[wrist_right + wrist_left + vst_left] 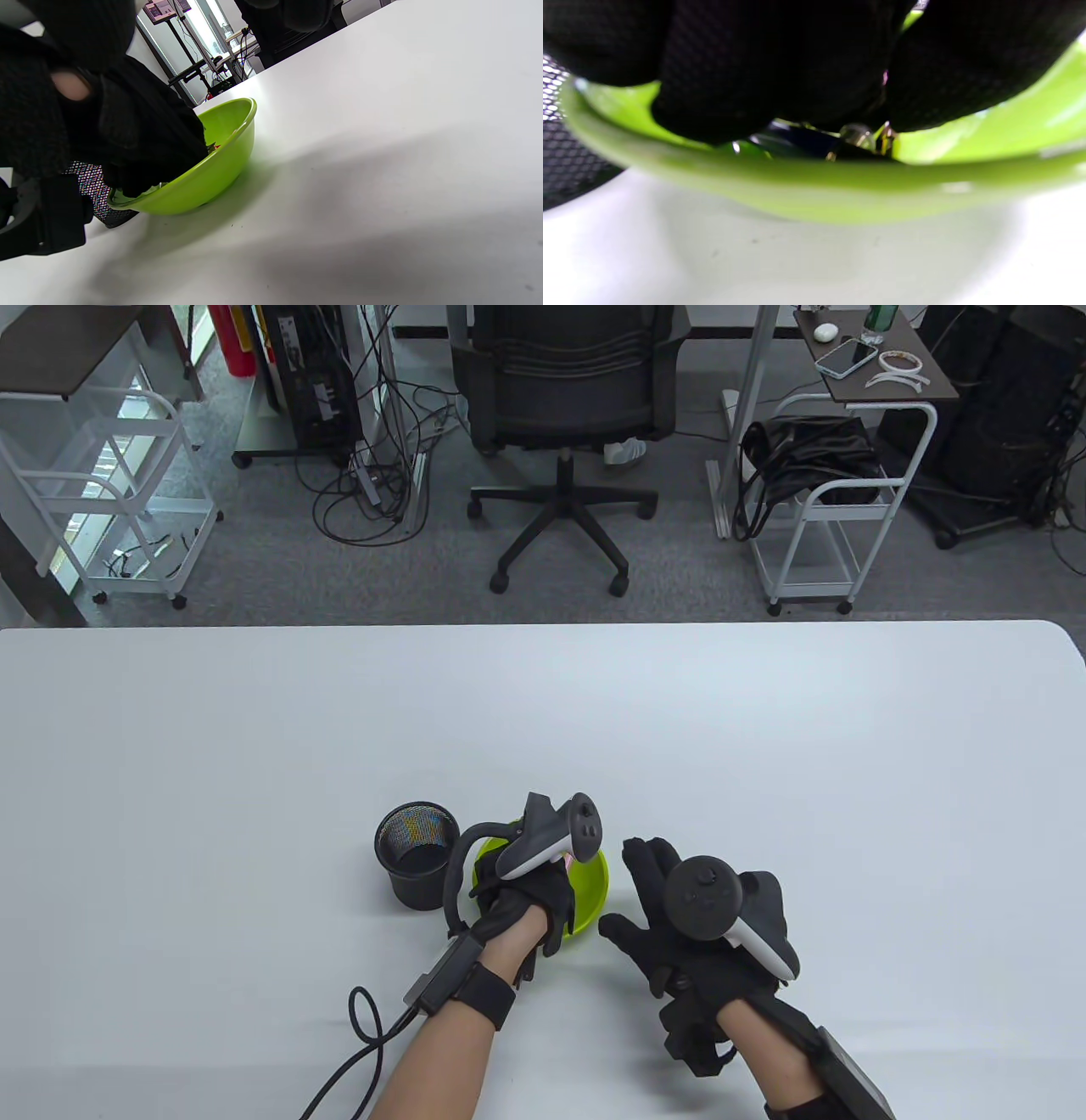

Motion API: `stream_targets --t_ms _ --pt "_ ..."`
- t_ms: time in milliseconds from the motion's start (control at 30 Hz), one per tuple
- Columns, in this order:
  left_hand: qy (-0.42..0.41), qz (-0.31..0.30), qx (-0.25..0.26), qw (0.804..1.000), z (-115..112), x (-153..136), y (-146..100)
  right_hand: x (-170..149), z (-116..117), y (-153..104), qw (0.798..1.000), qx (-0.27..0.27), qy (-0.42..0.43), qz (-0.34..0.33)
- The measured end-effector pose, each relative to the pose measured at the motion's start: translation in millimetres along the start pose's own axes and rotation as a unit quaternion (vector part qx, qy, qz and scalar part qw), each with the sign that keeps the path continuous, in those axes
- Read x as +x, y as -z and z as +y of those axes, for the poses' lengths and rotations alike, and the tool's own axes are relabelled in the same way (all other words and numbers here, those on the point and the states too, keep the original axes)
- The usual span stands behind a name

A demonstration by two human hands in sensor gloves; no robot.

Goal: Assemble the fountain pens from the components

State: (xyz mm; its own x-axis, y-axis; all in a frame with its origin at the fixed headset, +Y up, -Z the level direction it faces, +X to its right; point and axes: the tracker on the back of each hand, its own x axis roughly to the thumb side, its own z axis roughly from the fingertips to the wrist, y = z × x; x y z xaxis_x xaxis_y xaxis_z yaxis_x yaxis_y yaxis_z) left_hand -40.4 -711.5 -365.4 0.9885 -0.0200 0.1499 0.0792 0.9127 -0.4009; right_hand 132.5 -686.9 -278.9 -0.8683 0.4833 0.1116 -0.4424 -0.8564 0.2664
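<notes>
Reaching into the lime-green plastic bowl (594,899) of pen parts (857,137), the left hand (517,899) should pinch one piece cleanly; its fingers' grip cannot be told. Right hand (704,933) hovers spread, holding nothing.

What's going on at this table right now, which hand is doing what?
The left hand is reaching down into the green bowl, its fingers over small dark and metallic pen parts lying inside. Whether it grips one yet cannot be told. The right hand is beside the bowl with fingers spread, holding nothing. A black mesh cup stands on the white table just left of the bowl. No assembled pen is visible.
</notes>
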Motion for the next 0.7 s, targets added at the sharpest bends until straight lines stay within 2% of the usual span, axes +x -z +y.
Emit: stream_targets --t_ms 100,267,467,700 --pt "-0.009 0.002 0.012 1.0 2 -5 -3 0 0 0 1.0 0.003 0.0 0.0" --pt "-0.082 -0.004 0.041 0.996 4 -16 -9 0 1 0 1.0 0.007 0.0 0.001" --pt "-0.133 -0.022 0.087 0.987 19 -26 -24 1 1 0 1.0 0.014 0.0 0.004" --pt "-0.263 -0.059 0.154 0.951 35 -60 -56 1 4 2 1.0 0.025 -0.002 0.011"
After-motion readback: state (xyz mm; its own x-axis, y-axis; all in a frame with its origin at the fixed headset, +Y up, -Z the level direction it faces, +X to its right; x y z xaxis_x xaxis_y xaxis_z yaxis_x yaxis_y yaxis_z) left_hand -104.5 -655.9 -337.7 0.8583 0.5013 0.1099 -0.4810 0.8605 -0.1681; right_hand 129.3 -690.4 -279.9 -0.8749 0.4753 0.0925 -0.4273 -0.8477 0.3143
